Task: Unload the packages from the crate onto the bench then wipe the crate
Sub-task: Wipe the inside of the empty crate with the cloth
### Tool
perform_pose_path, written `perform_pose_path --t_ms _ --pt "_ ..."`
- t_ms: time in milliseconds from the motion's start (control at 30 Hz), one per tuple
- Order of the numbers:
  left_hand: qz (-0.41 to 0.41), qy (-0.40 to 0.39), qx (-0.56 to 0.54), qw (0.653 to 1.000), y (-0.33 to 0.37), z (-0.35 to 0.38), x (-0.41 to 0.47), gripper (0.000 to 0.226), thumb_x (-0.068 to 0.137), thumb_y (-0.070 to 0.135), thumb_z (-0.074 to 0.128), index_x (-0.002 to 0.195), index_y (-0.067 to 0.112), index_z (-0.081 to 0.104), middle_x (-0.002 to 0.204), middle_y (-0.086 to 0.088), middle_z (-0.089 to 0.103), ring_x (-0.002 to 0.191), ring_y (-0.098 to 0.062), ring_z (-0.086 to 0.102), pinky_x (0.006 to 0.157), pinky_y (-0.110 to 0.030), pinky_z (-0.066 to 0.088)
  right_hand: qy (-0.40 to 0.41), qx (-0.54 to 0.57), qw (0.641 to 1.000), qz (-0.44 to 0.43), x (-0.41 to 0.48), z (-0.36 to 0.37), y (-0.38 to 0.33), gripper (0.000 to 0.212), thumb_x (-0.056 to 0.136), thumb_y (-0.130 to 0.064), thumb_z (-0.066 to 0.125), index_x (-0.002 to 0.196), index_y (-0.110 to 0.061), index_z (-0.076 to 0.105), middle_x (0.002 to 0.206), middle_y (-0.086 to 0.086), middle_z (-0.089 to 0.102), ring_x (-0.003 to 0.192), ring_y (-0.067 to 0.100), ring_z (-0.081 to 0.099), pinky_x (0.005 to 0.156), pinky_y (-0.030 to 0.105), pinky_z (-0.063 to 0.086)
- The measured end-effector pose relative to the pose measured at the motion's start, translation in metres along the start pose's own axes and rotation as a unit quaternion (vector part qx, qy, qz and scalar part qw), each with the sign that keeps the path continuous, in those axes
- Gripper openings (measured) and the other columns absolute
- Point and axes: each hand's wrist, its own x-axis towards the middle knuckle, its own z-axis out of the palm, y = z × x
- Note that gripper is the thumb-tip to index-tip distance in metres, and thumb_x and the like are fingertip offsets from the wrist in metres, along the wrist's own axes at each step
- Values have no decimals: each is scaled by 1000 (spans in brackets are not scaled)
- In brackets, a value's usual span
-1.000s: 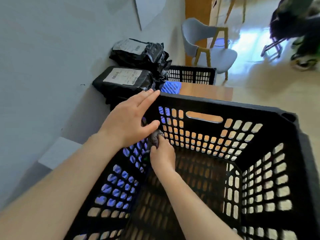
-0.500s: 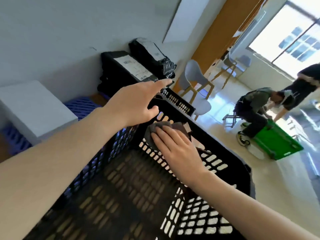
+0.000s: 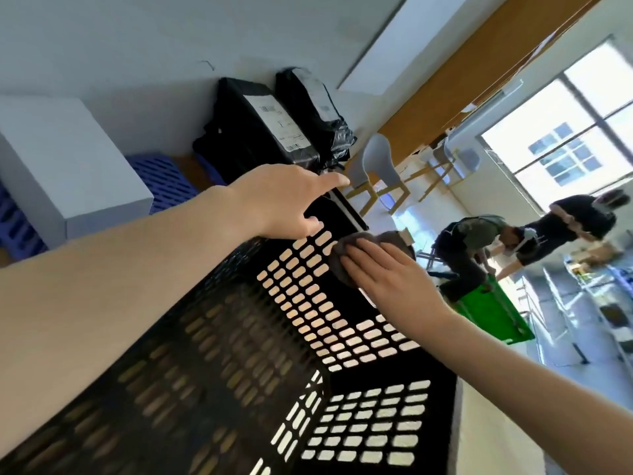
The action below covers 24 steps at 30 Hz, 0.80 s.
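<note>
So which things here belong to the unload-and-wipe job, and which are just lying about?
Job: black crate, grey cloth pressed by the right hand, left hand on the crate's rim, two black packages by the wall.
Lying about: white box, blue crates, grey chair, green crate on the floor.

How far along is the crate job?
Unloading looks done: no packages show in the crate, and two black packages sit by the wall. Wiping is underway: the right hand presses a grey cloth on its far side while the left hand steadies it. Other sides probably remain.
</note>
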Motion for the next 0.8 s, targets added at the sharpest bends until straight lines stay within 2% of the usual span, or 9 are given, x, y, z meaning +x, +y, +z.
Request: perform_pose_path --t_ms 100,200,267,367,533,600,667,733,800 --pt "-10 -6 -6 1000 0 -1 0 69 89 37 57 149 36 22 119 -1 61 103 -24 61 80 -39 52 -68 -7 997 -48 -56 -2 4 44 92 -13 37 131 -7 56 134 10 57 128 28 50 106 42 37" --pt "-15 -5 -12 1000 1 -2 -1 69 90 36 57 149 35 22 129 1 58 110 -23 59 85 -40 52 -108 -8 991 -73 -73 -3 9 46 93 -13 35 134 -8 53 137 10 54 130 28 47 107 42 30" --pt "-13 -7 -6 1000 2 -1 0 67 90 37 56 149 35 23 133 1 56 115 -24 57 88 -41 51 -94 -7 993 -65 -57 -4 9 46 93 -12 36 135 -8 52 138 9 54 131 27 46 107 41 29" --pt "-10 0 -3 1000 4 0 1 65 90 37 55 148 35 24 131 0 57 117 -25 56 90 -41 50 -47 -2 998 -41 -2 -5 7 43 91 -9 44 132 -7 55 134 10 57 129 27 49 107 42 37" --pt "-17 3 9 1000 1 -2 -1 66 90 36 54 148 35 24 132 0 58 119 -26 56 90 -41 50 18 25 999 -16 80 -7 3 33 101 -14 37 108 -7 68 107 8 69 110 27 61 88 39 51" --pt "-21 6 -5 1000 1 -3 -2 65 89 36 54 147 36 25 128 1 61 114 -25 59 88 -44 52 21 14 999 -21 67 -5 6 33 99 -9 36 116 -6 65 115 8 66 115 27 58 92 40 50" --pt "-23 -1 -5 1000 3 -2 -2 65 89 34 55 147 35 25 125 1 62 109 -25 61 86 -43 53 4 15 999 -44 32 -2 8 35 93 -7 46 125 -6 60 127 9 62 124 27 53 101 41 44" --pt "-24 -7 -3 1000 3 -2 -2 65 90 34 55 147 34 25 126 2 61 110 -24 60 85 -42 53 -46 12 997 -68 -14 -2 11 41 90 -8 50 130 -8 56 132 8 58 128 27 49 107 41 36" --pt "-30 -9 -13 999 1 -3 -2 66 90 35 54 148 34 24 129 3 59 112 -23 58 87 -42 53 -113 5 988 -104 -65 -4 15 43 91 -12 42 132 -11 55 136 6 56 130 25 48 111 39 26"
